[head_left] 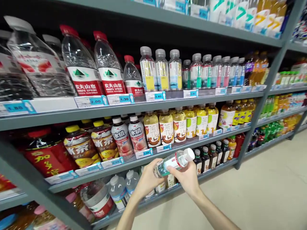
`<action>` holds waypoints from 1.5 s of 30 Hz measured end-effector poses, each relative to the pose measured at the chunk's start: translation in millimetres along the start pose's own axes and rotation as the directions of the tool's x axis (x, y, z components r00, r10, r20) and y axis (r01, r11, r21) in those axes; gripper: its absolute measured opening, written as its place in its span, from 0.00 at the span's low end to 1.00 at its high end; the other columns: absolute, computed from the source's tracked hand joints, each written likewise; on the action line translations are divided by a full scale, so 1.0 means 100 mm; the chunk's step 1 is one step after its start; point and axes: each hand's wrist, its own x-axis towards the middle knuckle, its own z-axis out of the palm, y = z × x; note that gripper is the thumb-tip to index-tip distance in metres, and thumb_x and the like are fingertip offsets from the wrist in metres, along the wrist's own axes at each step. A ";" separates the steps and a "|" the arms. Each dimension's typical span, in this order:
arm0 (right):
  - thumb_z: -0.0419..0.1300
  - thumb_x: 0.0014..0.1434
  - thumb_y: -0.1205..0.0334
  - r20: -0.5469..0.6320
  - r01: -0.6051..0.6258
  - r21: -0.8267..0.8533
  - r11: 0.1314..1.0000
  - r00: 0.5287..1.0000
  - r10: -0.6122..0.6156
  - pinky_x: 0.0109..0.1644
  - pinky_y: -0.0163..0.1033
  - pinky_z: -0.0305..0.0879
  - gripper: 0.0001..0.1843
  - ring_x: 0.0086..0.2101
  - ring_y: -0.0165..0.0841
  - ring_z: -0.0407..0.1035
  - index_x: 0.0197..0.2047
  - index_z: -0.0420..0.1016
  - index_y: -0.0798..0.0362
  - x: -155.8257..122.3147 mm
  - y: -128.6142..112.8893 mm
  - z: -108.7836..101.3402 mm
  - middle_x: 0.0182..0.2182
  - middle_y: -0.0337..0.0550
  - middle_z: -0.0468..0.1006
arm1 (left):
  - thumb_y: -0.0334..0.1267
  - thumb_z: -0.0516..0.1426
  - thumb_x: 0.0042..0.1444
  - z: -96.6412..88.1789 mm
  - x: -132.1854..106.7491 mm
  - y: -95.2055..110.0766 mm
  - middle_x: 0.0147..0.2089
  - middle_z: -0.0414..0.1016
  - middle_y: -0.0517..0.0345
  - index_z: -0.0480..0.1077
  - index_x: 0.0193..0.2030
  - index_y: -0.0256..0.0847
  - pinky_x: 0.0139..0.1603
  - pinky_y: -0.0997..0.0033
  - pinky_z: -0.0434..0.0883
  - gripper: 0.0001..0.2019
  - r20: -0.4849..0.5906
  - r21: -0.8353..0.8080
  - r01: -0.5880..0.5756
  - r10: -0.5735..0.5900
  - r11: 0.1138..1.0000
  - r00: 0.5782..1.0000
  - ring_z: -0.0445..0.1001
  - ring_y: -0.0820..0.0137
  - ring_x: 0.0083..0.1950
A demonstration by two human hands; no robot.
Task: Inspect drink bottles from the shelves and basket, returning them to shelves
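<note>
Between my two hands a clear plastic drink bottle [171,163] lies tilted, its white cap toward the upper right. It has a white label with a red edge and a blue-green tint lower down. My left hand [150,179] is wrapped round the bottle's base end. My right hand [187,179] grips it near the label and shoulder, thumb across the front. Both hands are in front of the lower shelves. On the shelf above, similar clear bottles with white caps [196,72] stand in a row; the nearer ones carry yellow labels [148,72].
Grey metal shelves [115,111] hold rows of bottled drinks, with blue and white price tags [155,95] along their edges. Large red-capped water bottles [81,67] stand at left. Tea bottles [152,129] fill the middle shelf. Pale floor [268,182] extends at lower right.
</note>
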 end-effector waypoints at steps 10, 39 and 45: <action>0.70 0.56 0.60 0.184 0.292 -0.148 0.945 0.947 -0.263 0.56 0.45 0.74 0.39 0.52 0.42 0.73 0.66 0.57 0.46 0.48 -1.28 -0.20 0.58 0.53 0.71 | 0.41 0.68 0.44 -0.58 0.71 1.19 0.50 0.78 0.53 0.72 0.54 0.41 0.50 0.66 0.71 0.27 0.014 0.134 -0.087 0.086 0.987 0.996 0.76 0.60 0.48; 0.68 0.52 0.48 0.540 0.741 -0.657 0.139 0.591 -0.600 0.49 0.58 0.66 0.41 0.47 0.51 0.65 0.65 0.58 0.49 2.55 -3.32 0.28 0.45 0.51 0.74 | 0.41 0.58 0.62 -1.47 1.43 1.85 0.43 0.74 0.52 0.67 0.40 0.41 0.33 0.67 0.57 0.07 -0.245 0.834 0.178 0.062 0.523 0.968 0.74 0.59 0.45; 0.69 0.51 0.43 0.586 0.727 -0.684 0.051 0.590 -0.555 0.49 0.53 0.62 0.39 0.44 0.49 0.64 0.60 0.64 0.51 2.75 -3.40 0.37 0.38 0.48 0.71 | 0.42 0.57 0.64 -1.48 1.40 1.85 0.44 0.74 0.52 0.67 0.41 0.41 0.34 0.67 0.58 0.07 -0.237 0.829 0.164 0.069 0.535 0.969 0.74 0.59 0.45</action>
